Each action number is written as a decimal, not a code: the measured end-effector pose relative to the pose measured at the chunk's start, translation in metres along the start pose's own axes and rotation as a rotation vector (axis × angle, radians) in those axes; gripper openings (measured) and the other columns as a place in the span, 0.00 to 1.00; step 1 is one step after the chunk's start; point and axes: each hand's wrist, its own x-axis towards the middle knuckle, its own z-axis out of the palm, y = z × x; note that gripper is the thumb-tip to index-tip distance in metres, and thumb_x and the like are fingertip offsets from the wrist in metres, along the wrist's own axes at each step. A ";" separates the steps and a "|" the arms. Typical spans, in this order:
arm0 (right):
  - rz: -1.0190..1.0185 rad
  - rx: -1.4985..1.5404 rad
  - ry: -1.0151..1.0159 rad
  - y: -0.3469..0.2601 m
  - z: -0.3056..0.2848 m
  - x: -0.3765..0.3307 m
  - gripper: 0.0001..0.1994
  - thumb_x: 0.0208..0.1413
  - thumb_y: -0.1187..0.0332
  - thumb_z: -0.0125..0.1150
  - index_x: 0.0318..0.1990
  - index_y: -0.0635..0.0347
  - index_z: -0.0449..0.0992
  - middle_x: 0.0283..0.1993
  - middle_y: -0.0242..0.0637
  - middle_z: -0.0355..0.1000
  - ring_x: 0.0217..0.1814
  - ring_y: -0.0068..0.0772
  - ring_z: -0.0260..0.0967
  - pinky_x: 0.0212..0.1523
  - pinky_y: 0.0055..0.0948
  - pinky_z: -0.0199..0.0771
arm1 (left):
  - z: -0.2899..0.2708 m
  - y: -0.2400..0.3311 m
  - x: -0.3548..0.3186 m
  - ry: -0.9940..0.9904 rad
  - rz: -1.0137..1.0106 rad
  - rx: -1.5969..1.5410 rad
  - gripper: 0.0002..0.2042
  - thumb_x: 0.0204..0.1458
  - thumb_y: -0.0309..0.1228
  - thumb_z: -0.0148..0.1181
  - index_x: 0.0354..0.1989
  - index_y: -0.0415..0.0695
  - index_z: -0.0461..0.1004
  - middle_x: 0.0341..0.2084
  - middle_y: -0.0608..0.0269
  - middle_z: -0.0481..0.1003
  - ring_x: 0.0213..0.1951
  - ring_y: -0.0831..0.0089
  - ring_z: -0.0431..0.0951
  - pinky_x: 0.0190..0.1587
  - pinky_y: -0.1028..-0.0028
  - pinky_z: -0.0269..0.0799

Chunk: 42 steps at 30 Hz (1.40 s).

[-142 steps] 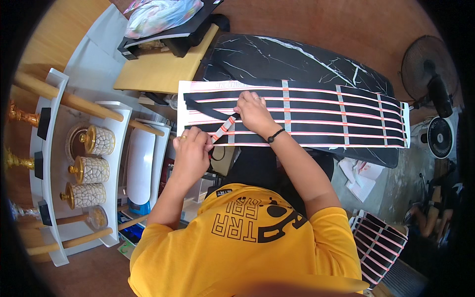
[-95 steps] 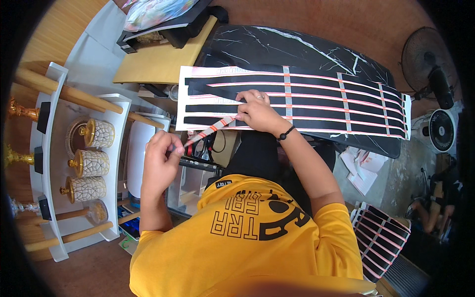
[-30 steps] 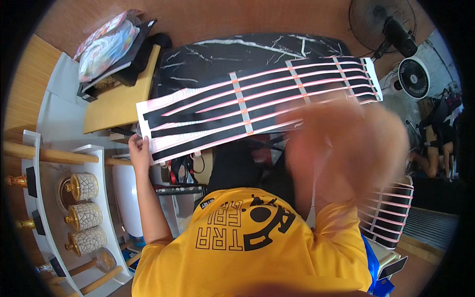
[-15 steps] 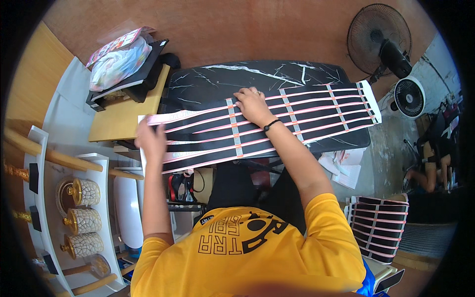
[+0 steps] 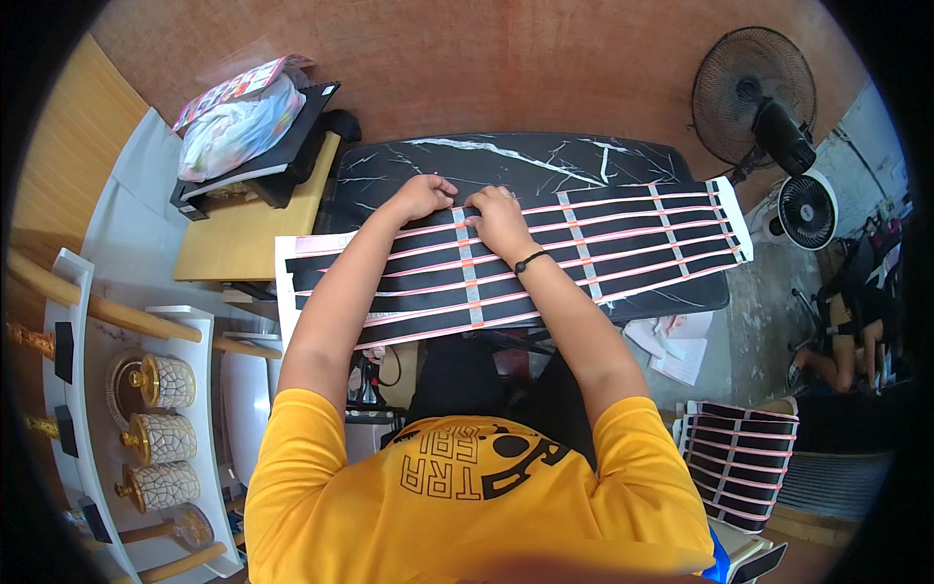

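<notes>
A long black panel (image 5: 530, 234) with lengthwise pink-and-white strips lies slantwise across the black marble-patterned table (image 5: 389, 170). Grey bands (image 5: 470, 263) cross it, with small orange marks where they meet the strips. My right hand (image 5: 501, 216) rests at the panel's far edge, thumb and fingers closed at the upper end of the left grey band. Just left of it, my left hand (image 5: 423, 198) hovers at the same edge with fingers curled together; whatever it may hold is too small to make out. My left forearm hides part of the panel's left end.
A second striped black panel (image 5: 739, 462) hangs at lower right. Two fans, one black (image 5: 754, 97) and one white (image 5: 806, 209), stand at far right. A white shelf (image 5: 209, 389) with gold-trimmed jars is at left. A wooden side table (image 5: 224, 248) holds a bag-topped black device (image 5: 263, 165). Another person (image 5: 846, 331) sits far right.
My left hand has moved from the panel's left end to the right and away from me, beside my right hand. The right hand stays at the grey band.
</notes>
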 end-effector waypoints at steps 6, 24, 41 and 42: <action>0.011 0.013 0.126 0.006 -0.001 -0.007 0.17 0.42 0.65 0.74 0.41 0.56 0.80 0.44 0.37 0.73 0.54 0.44 0.67 0.55 0.43 0.66 | -0.003 -0.001 0.009 -0.109 -0.032 0.027 0.16 0.52 0.20 0.61 0.51 0.38 0.75 0.36 0.60 0.80 0.38 0.77 0.77 0.46 0.78 0.72; -0.049 0.002 0.146 0.004 0.000 -0.011 0.13 0.47 0.65 0.70 0.40 0.56 0.81 0.42 0.36 0.73 0.52 0.43 0.68 0.54 0.43 0.67 | 0.000 0.011 0.001 -0.046 -0.040 0.024 0.16 0.50 0.19 0.60 0.49 0.38 0.73 0.36 0.55 0.80 0.41 0.70 0.79 0.49 0.74 0.71; -0.046 -0.041 0.160 0.003 -0.002 -0.010 0.17 0.45 0.63 0.72 0.43 0.54 0.77 0.43 0.33 0.73 0.53 0.41 0.68 0.55 0.46 0.62 | 0.004 0.008 -0.001 -0.005 -0.010 -0.008 0.14 0.49 0.18 0.60 0.46 0.37 0.73 0.33 0.57 0.79 0.38 0.71 0.79 0.45 0.76 0.72; -0.033 -0.044 0.165 0.003 -0.003 -0.010 0.18 0.45 0.63 0.72 0.44 0.54 0.76 0.43 0.33 0.74 0.53 0.40 0.68 0.56 0.45 0.61 | 0.004 0.008 -0.001 -0.003 -0.010 -0.005 0.14 0.49 0.18 0.60 0.46 0.37 0.73 0.33 0.57 0.79 0.38 0.71 0.79 0.45 0.76 0.72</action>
